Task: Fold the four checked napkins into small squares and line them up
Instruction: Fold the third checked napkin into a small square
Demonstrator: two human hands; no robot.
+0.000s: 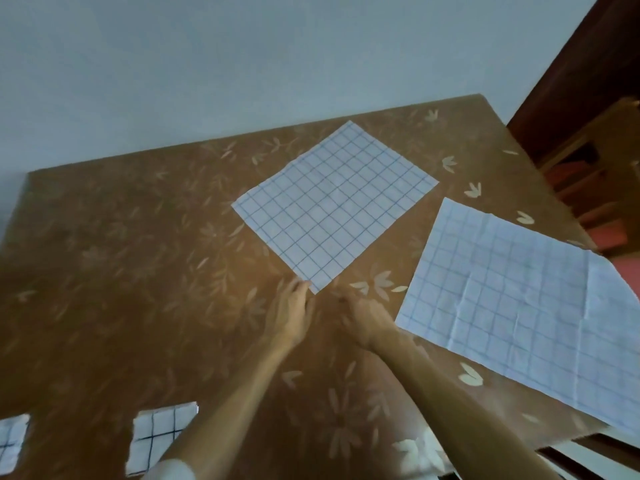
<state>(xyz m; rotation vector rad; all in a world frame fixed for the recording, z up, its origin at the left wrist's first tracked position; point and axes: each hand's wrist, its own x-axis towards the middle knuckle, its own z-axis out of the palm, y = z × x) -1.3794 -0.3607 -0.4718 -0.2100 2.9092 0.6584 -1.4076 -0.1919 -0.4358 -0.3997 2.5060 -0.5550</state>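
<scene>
A white napkin with blue checks (334, 206) lies flat and unfolded in the middle of the table, turned like a diamond. My left hand (289, 311) reaches to its near corner, fingertips touching the cloth edge. My right hand (363, 320) rests on the tablecloth just right of that corner, fingers curled down, holding nothing I can see. A second, larger-looking unfolded checked napkin (519, 306) lies at the right and hangs past the table edge. Two napkins folded into small squares sit at the near left: one (157, 434) beside my left forearm, one (12, 441) at the frame's edge.
The table is covered by a brown cloth with pale leaf prints (138, 254). A pale wall stands behind it. A dark wooden shelf unit (588, 161) is at the right, close to the table's right edge.
</scene>
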